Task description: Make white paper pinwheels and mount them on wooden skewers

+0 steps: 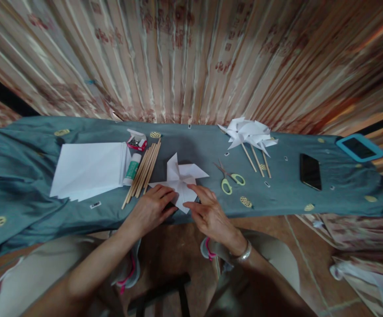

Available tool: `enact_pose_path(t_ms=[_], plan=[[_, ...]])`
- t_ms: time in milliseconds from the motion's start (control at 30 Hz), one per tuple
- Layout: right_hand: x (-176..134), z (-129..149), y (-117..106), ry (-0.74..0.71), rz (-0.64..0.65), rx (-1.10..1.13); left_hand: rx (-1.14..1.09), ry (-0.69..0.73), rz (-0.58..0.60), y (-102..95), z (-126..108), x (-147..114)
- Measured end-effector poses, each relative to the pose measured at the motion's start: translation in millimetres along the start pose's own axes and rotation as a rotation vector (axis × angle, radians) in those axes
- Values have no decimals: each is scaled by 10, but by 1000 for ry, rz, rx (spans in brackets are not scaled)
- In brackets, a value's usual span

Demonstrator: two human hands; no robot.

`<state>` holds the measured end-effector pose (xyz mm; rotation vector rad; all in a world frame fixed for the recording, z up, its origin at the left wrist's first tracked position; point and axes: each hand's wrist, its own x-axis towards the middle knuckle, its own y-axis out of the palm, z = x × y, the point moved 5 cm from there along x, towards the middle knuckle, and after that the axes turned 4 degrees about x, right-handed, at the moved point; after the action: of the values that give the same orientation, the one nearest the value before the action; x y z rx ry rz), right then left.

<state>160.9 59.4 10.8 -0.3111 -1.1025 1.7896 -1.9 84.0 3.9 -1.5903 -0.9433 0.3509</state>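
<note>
A white paper pinwheel (180,178) without a stick lies in front of me near the table's front edge, its blades folded toward the middle. My left hand (156,204) has its fingers bent over the lower left blade, the thumb below. From the other side my right hand (211,211) takes the lower right of the pinwheel between thumb and index finger. Whether the centre is fastened cannot be made out. Just left lie several wooden sticks (144,169) and a glue stick (132,169). Scissors (227,177) with light green handles rest to the right.
A stack of white paper sheets (89,169) and a small open red box (137,141) of metal bits lie at left. Finished pinwheels (249,134) on sticks, a black phone (310,171) and a blue-framed tablet (359,147) lie right. A curtain (185,66) hangs behind the cloth-covered table (280,200).
</note>
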Motion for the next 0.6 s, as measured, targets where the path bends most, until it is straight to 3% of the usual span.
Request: enact_pose_path(t_ms=[600], plan=[[14, 17, -25, -7, -5, -63, 69, 11, -109, -5, -17, 51]])
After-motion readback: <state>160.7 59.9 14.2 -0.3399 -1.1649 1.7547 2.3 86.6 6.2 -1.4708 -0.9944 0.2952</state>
